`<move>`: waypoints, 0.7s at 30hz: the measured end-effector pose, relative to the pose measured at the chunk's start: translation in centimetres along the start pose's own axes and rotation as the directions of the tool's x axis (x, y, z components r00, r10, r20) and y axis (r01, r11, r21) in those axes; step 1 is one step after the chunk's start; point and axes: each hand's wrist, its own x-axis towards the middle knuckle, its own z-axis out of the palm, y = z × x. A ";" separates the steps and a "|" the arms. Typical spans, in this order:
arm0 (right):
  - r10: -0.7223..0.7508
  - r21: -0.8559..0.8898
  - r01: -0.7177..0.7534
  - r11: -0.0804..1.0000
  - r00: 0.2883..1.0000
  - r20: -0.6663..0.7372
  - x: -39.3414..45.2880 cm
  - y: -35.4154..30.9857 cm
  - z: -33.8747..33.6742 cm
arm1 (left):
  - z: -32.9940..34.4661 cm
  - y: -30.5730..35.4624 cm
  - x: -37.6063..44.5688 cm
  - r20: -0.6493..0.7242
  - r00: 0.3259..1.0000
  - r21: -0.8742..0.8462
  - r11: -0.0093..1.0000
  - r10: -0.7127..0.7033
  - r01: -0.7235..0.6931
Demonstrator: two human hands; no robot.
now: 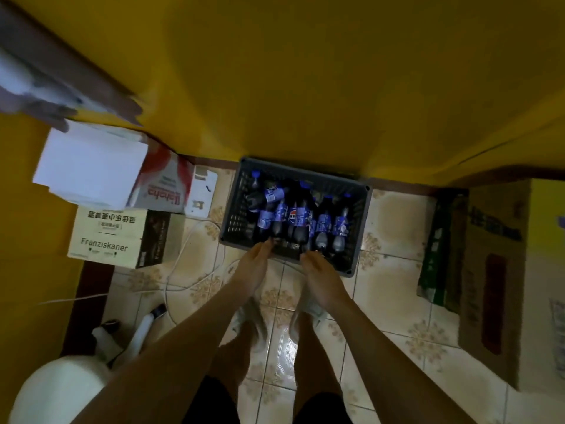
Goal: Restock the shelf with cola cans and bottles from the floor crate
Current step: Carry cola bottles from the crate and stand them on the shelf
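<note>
A dark grey plastic crate (237,209) stands on the tiled floor against a yellow wall (290,87). Several cola bottles (298,217) with blue labels and blue caps lie and lean inside it. I see no cans. My left hand (253,267) reaches down to the crate's near edge, its straight fingers touching the base of a bottle. My right hand (319,275) hangs beside it over the near rim, fingers loosely extended toward the bottles and holding nothing. My feet stand just behind the crate.
Stacked cardboard boxes (110,237) and a white box (91,166) sit to the left of the crate. A tall brown carton (495,270) and a green pack (440,249) stand to the right. White cables (180,264) trail across the floor. A white rounded object (58,390) is at lower left.
</note>
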 end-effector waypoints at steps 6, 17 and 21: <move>0.082 -0.087 -0.083 0.993 0.997 -0.009 11.1 5.0 0.1 | 1.8 -3.5 10.9 0.028 0.997 0.174 0.981 0.076 -0.080; 0.261 -0.363 -0.243 0.900 0.965 -0.001 28.2 13.1 1.0 | 0.7 -11.4 26.8 0.169 0.943 0.807 0.510 0.288 -0.300; 0.234 -0.346 -0.239 0.907 0.971 -0.059 33.0 12.9 1.8 | 0.0 -9.2 31.7 0.250 0.756 0.859 0.222 0.606 -0.462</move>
